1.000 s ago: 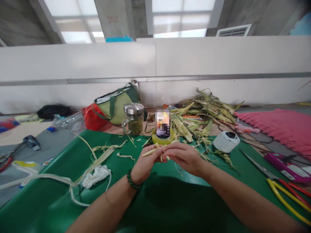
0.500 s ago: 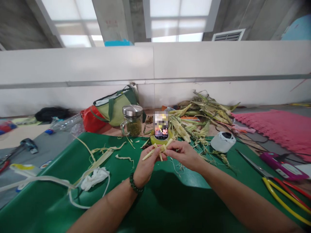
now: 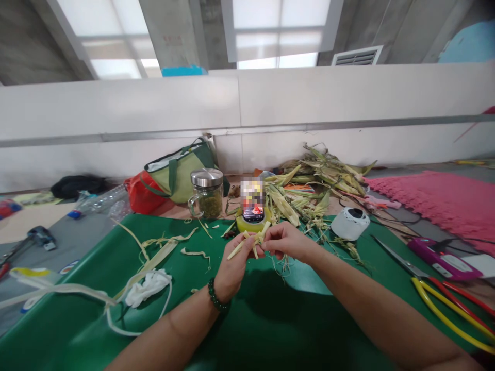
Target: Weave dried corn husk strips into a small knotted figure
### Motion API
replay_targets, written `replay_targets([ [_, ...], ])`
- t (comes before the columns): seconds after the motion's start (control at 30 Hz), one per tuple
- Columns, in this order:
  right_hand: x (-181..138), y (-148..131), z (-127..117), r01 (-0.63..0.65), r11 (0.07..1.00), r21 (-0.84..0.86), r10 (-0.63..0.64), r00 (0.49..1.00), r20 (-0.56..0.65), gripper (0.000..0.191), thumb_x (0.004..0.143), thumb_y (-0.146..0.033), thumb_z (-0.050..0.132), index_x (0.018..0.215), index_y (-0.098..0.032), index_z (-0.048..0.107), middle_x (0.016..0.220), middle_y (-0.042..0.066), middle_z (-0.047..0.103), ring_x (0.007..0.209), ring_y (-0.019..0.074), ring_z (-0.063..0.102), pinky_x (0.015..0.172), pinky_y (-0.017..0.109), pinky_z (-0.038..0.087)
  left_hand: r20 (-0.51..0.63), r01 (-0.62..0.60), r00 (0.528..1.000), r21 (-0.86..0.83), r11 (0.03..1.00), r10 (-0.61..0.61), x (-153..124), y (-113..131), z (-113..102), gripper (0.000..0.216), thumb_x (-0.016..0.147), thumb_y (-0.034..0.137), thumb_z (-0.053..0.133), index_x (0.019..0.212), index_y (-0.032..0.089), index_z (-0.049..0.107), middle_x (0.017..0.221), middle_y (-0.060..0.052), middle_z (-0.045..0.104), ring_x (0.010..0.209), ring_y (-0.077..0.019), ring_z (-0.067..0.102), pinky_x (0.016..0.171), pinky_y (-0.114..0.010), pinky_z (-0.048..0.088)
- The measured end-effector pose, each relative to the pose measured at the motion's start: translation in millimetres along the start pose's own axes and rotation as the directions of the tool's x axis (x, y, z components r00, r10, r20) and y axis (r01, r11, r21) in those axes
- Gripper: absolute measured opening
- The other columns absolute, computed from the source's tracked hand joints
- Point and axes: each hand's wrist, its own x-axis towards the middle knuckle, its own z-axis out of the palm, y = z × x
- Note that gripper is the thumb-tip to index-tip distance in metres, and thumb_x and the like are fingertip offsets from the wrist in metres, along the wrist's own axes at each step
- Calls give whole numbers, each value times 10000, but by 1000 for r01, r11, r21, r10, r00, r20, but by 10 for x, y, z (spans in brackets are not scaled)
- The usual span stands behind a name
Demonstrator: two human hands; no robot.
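Observation:
Pale corn husk strips (image 3: pixel 236 251), crossed over one another, stick out from between my two hands. My left hand (image 3: pixel 240 256) is closed on them, its thumb pressing on the crossing; a dark green bead bracelet circles that wrist. My right hand (image 3: pixel 288 241) pinches with thumb and forefinger at the right side of the strips; the exact piece between those fingertips is hidden. Just beyond the hands a phone (image 3: pixel 253 206) leans upright on a yellow roll of tape (image 3: pixel 247 225), its screen lit and partly blurred.
A glass jar mug (image 3: pixel 211 201) stands beside a green bag (image 3: pixel 185 175). Dried corn husks (image 3: pixel 328 172) pile up behind the phone. Large scissors (image 3: pixel 415 272) and a white roll (image 3: pixel 350 224) lie at right. A white cord (image 3: pixel 77 289) crosses the green mat (image 3: pixel 185 288).
My right hand's fingers have shifted slightly down along the strips and curled more. My left hand keeps its hold. The whole view has moved a little.

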Motion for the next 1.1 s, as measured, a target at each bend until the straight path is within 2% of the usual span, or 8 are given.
replay_targets([
  [0.23,2,8,10,6,995,99,-16,995,96,416,648,-533,695,617,-123,634,498,-28,580,385,45,504,397,157,424,28,-62,998,10,998,61,24,27,-23,303,725,444,684,698,148,622,566,12,595,564,-114,540,575,-226,436],
  [0.37,2,1,17,-21,996,88,13,996,85,377,618,-483,738,625,-115,656,481,-32,573,381,42,495,392,156,418,40,-64,997,32,997,62,15,23,-21,305,735,441,677,669,150,610,570,11,588,570,-116,541,588,-229,440],
  [0.53,24,12,2,-90,986,144,81,995,64,272,578,-369,743,555,-130,615,439,-44,559,348,44,465,360,162,390,44,-55,998,9,998,54,-2,7,-7,282,753,438,662,750,158,621,578,17,592,599,-126,553,633,-242,458],
  [0.67,20,-3,6,-96,990,101,91,995,45,244,598,-339,705,530,-136,588,426,-46,545,343,44,450,355,160,375,67,-85,995,104,991,79,-9,45,-15,286,764,436,651,715,155,626,586,6,591,593,-128,545,616,-243,448],
  [0.77,-19,-25,35,-33,999,-2,33,999,26,242,661,-322,653,522,-143,570,428,-48,526,335,44,434,349,159,356,76,-138,989,210,968,125,-5,80,-34,285,773,429,637,705,153,636,584,1,592,578,-129,533,597,-242,436],
  [0.9,-96,-34,96,119,961,-251,-139,988,-61,223,760,-250,563,564,-148,590,489,-41,518,370,56,471,365,160,351,74,-166,986,270,948,152,15,86,-63,269,769,400,641,683,146,642,569,3,591,579,-131,540,609,-243,436],
  [1.0,-135,-37,117,215,914,-344,-236,972,-20,206,800,-216,524,630,-153,621,547,-35,529,414,63,491,406,166,389,67,-129,991,234,964,116,29,67,-76,258,761,394,652,728,138,652,582,2,605,574,-128,544,605,-240,436],
  [1.1,-138,-55,106,257,906,-336,-263,964,26,212,819,-211,510,637,-155,603,555,-38,516,431,62,486,426,166,401,73,-81,995,176,981,69,32,56,-83,276,761,413,653,784,138,645,586,4,607,570,-126,548,592,-236,435],
])
